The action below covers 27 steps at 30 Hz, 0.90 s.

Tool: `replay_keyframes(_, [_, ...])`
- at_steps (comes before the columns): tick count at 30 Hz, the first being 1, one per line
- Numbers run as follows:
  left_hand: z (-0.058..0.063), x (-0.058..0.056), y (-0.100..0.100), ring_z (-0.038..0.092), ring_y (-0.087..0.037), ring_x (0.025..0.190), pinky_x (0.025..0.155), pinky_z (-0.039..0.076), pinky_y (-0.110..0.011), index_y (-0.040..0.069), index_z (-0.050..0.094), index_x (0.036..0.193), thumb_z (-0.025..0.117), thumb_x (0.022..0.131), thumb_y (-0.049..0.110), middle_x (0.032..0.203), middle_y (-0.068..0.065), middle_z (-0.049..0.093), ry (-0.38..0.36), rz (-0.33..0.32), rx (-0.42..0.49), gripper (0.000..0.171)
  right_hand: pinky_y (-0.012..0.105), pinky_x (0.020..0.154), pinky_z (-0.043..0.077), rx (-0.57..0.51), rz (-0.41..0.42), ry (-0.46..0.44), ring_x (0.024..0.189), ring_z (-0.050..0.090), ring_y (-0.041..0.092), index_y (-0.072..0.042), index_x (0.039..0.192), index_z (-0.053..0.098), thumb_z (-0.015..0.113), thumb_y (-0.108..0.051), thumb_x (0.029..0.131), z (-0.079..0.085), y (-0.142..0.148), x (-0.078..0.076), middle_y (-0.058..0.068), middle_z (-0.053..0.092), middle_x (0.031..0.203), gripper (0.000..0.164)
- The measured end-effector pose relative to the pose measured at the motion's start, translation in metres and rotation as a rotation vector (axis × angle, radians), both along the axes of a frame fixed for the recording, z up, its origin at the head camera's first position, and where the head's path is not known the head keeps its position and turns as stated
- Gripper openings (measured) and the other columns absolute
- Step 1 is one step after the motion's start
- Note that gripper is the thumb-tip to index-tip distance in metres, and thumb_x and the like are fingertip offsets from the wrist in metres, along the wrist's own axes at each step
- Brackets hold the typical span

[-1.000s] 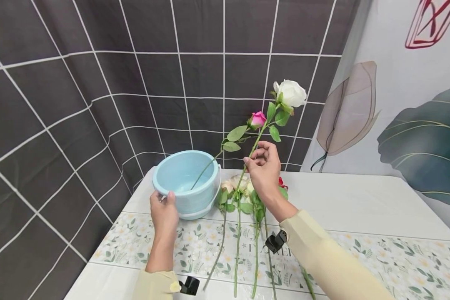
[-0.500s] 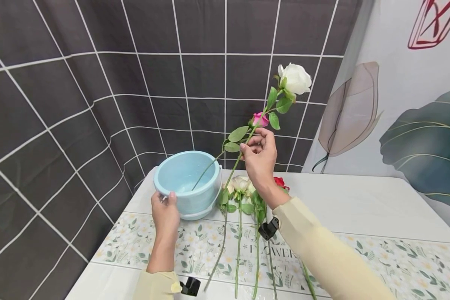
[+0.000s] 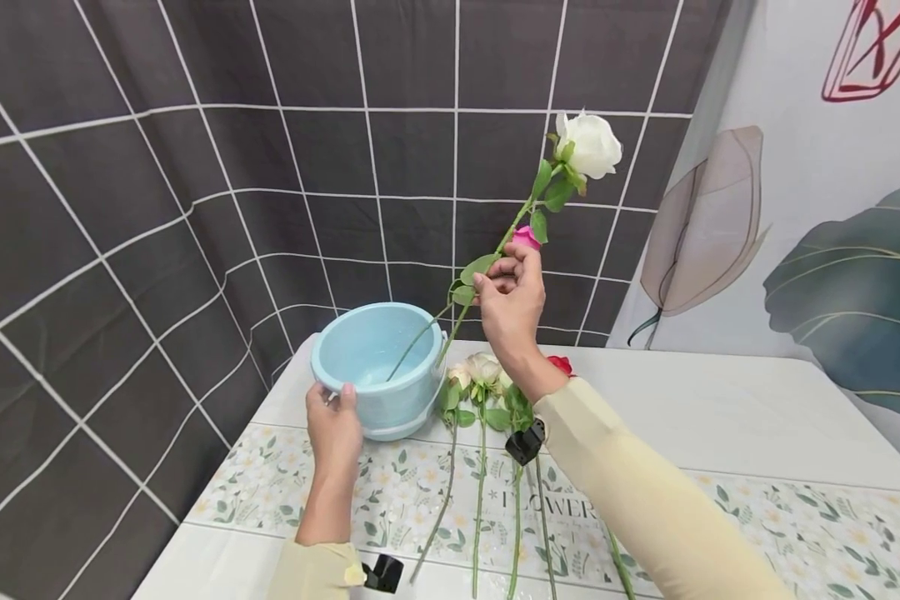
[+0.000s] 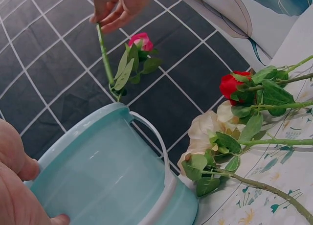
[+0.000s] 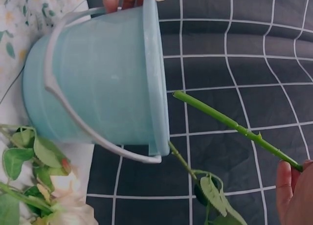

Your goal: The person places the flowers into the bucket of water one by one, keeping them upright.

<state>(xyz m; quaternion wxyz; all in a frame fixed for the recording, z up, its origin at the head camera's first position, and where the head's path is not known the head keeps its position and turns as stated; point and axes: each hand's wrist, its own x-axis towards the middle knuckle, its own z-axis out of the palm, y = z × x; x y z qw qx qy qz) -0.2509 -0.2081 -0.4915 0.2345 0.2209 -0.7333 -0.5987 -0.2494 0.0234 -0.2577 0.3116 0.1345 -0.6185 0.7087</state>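
Observation:
My left hand [image 3: 335, 433] grips the near left rim of a light blue bucket [image 3: 390, 410], which stands upright on the table. Above and to the right of it, my right hand [image 3: 512, 310] pinches the green stem of a white rose [image 3: 591, 145], bloom up and slanting right. In the right wrist view the cut lower end of that stem [image 5: 220, 118] points at the bucket's opening, just outside the rim. A pink rose [image 4: 142, 40] leans out of the bucket over its right rim; in the head view my right hand partly covers its bloom.
Right of the bucket lie several roses, cream ones [image 3: 484, 367] and a red one [image 4: 234, 88], stems toward the near edge. They rest on a white tablecloth [image 3: 720, 400] with a floral band. A dark gridded curtain [image 3: 405, 150] hangs close behind.
My right hand has risen and moved left with the white rose, bringing the stem's lower end up from over the lying flowers to beside the bucket's rim. The left hand stays on the bucket.

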Motion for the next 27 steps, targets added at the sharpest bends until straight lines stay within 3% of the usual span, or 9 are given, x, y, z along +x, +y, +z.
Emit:
replay_keyframes(6, [-0.001, -0.001, 0.001, 0.030, -0.012, 0.126, 0.102, 0.033, -0.036, 0.047, 0.013, 0.131, 0.032, 0.077, 0.066, 0.139, 0.017, 0.021, -0.010, 0.005, 0.006, 0.060, 0.028, 0.050, 0.054, -0.017, 0.023, 0.014, 0.062, 0.052, 0.035, 0.004, 0.109, 0.042, 0.059, 0.017, 0.072, 0.004, -0.012, -0.002, 0.027, 0.048, 0.085, 0.042])
replay_keyframes(13, [0.001, -0.002, 0.001, 0.030, -0.014, 0.127, 0.103, 0.031, -0.041, 0.045, 0.011, 0.132, 0.032, 0.078, 0.065, 0.140, 0.015, 0.020, 0.006, -0.006, 0.001, 0.061, 0.040, 0.056, 0.054, -0.011, 0.034, 0.041, 0.066, 0.054, 0.038, 0.005, 0.111, 0.040, 0.059, 0.015, 0.074, 0.006, -0.023, 0.000, 0.027, 0.048, 0.086, 0.042])
replay_keyframes(16, [0.007, 0.002, 0.003, 0.030, -0.016, 0.127, 0.103, 0.031, -0.041, 0.043, 0.012, 0.133, 0.032, 0.078, 0.064, 0.141, 0.012, 0.020, 0.016, -0.015, 0.007, 0.062, 0.040, 0.055, 0.054, -0.008, 0.022, 0.035, 0.065, 0.053, 0.035, 0.004, 0.110, 0.040, 0.059, 0.015, 0.074, 0.005, -0.027, 0.000, 0.025, 0.048, 0.086, 0.042])
replay_keyframes(17, [0.012, 0.005, 0.005, 0.029, -0.017, 0.127, 0.103, 0.031, -0.041, 0.042, 0.012, 0.134, 0.032, 0.079, 0.064, 0.142, 0.010, 0.020, 0.016, -0.025, 0.010, 0.062, 0.040, 0.054, 0.054, -0.011, 0.017, 0.031, 0.064, 0.054, 0.034, 0.003, 0.110, 0.041, 0.059, 0.015, 0.074, 0.004, -0.029, 0.000, 0.024, 0.049, 0.085, 0.042])
replay_keyframes(19, [0.038, 0.023, 0.012, 0.027, -0.021, 0.129, 0.104, 0.029, -0.041, 0.033, 0.012, 0.137, 0.033, 0.084, 0.055, 0.144, 0.003, 0.019, 0.032, -0.077, 0.063, 0.061, 0.038, 0.054, 0.054, -0.013, 0.013, 0.018, 0.064, 0.054, 0.032, 0.002, 0.109, 0.041, 0.059, 0.015, 0.074, 0.003, -0.032, 0.000, 0.023, 0.049, 0.084, 0.042])
replay_keyframes(24, [0.097, 0.061, 0.035, 0.023, -0.029, 0.129, 0.104, 0.027, -0.046, 0.020, 0.011, 0.140, 0.034, 0.088, 0.048, 0.144, -0.009, 0.016, 0.000, -0.118, 0.119, 0.063, 0.042, 0.054, 0.054, -0.012, 0.025, -0.009, 0.066, 0.054, 0.036, 0.002, 0.110, 0.040, 0.059, 0.016, 0.074, -0.004, -0.040, -0.002, 0.024, 0.049, 0.085, 0.043])
replay_keyframes(27, [0.113, 0.072, 0.044, 0.021, -0.030, 0.130, 0.105, 0.025, -0.046, 0.019, 0.011, 0.140, 0.033, 0.087, 0.049, 0.145, -0.010, 0.015, -0.020, -0.101, 0.108, 0.065, 0.038, 0.052, 0.054, -0.002, 0.030, -0.024, 0.065, 0.055, 0.035, 0.001, 0.111, 0.040, 0.060, 0.014, 0.074, -0.014, -0.043, -0.009, 0.024, 0.049, 0.086, 0.044])
